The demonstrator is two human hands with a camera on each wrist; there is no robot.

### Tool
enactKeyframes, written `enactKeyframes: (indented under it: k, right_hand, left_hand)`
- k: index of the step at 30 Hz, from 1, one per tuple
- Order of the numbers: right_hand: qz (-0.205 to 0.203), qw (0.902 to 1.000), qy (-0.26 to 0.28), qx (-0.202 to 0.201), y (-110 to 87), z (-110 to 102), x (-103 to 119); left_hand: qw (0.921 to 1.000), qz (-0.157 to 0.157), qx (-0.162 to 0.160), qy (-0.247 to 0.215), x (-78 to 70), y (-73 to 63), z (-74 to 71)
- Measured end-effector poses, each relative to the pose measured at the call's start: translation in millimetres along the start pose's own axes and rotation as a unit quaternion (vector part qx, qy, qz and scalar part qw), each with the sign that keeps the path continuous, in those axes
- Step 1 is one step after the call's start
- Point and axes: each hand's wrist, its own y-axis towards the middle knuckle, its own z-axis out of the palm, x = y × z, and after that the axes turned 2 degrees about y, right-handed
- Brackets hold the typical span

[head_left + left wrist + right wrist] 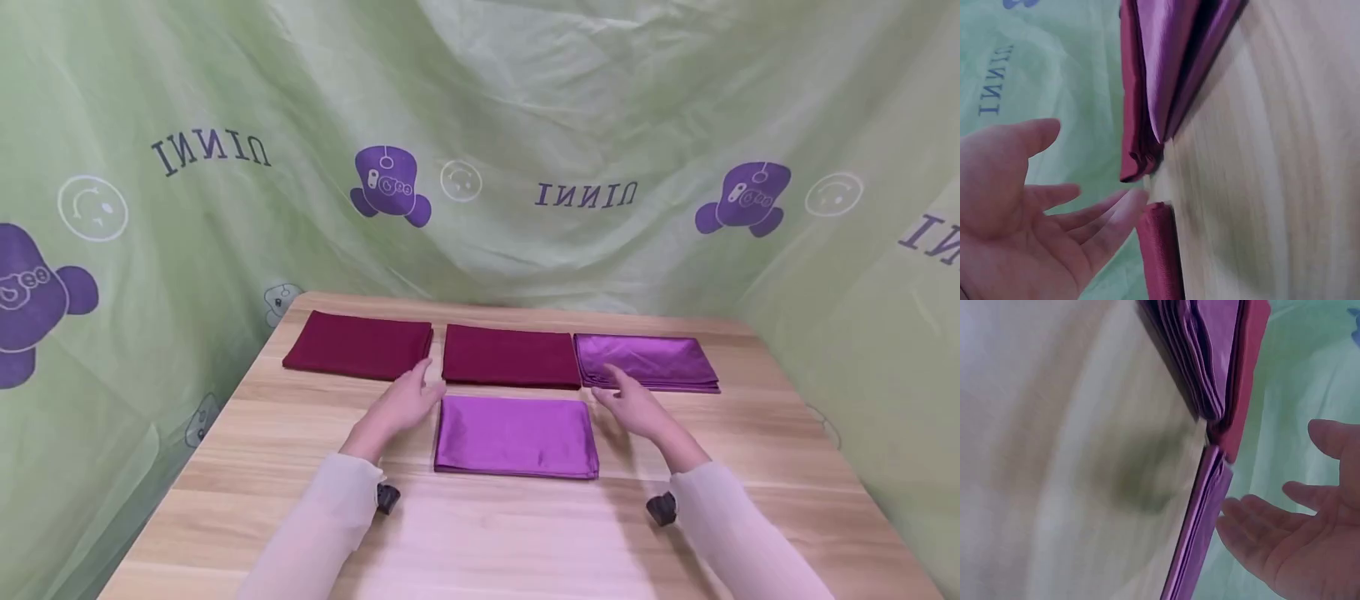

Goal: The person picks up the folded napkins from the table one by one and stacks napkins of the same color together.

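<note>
A folded shiny purple cloth (516, 437) lies flat on the table, nearest to me. My left hand (403, 406) is held off its left side, fingers spread and holding nothing. On the other side, my right hand (634, 407) hovers near its far right corner, also holding nothing. Behind it lie two folded dark red cloths, the left one (360, 345) and the middle one (512, 357). A second folded purple cloth (647, 361) is at the right of that row, partly behind my right hand. Stacked fold edges of the near purple cloth (1188, 359) show in the right wrist view.
The wooden table (300, 517) has rounded far corners. A green curtain (525, 100) with purple cartoon figures and mirrored lettering hangs close behind the table and along both sides.
</note>
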Motion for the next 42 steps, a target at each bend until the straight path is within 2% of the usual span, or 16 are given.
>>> enactKeyframes:
  k: [5,9,14,19,22,27,32,34,37,42]
  right_hand:
    - [0.019,0.9984,0.05,0.02,-19.8,13.8,3.8]
    - [0.041,0.9928,0.108,0.033,-31.5,24.7,4.9]
    - [0.053,0.9806,0.185,0.036,-38.6,35.7,6.5]
    - [0.062,0.9733,0.219,0.027,-39.8,41.6,8.6]
    - [0.072,0.9689,0.235,0.032,-39.9,44.7,7.5]
    - [0.09,0.9619,0.255,0.042,-37.9,48.0,4.8]
    - [0.088,0.9624,0.253,0.043,-34.6,48.0,5.3]
    - [0.085,0.9629,0.253,0.042,-33.6,48.1,6.4]
    - [0.079,0.9629,0.255,0.036,-33.0,48.6,7.6]
    - [0.067,0.9589,0.274,0.026,-32.7,48.0,10.0]
  left_hand:
    - [0.9994,-0.004,0.034,-0.009,-4.1,-16.2,7.7]
    - [0.9987,-0.009,0.046,-0.017,-7.0,-26.8,14.2]
    - [0.9982,-0.01,0.048,-0.035,-6.9,-34.4,21.3]
    - [0.9981,0.0,0.038,-0.049,-4.5,-36.7,27.1]
    - [0.9966,0.004,0.034,-0.075,-2.6,-36.9,31.7]
    - [0.9882,0.005,0.037,-0.148,2.1,-34.1,37.9]
    - [0.9708,-0.008,0.055,-0.233,5.4,-31.2,36.5]
    - [0.9655,-0.009,0.061,-0.253,6.2,-30.1,35.2]
    - [0.9633,-0.006,0.064,-0.261,6.3,-30.0,34.0]
    - [0.9664,0.016,0.052,-0.251,0.8,-31.3,30.9]
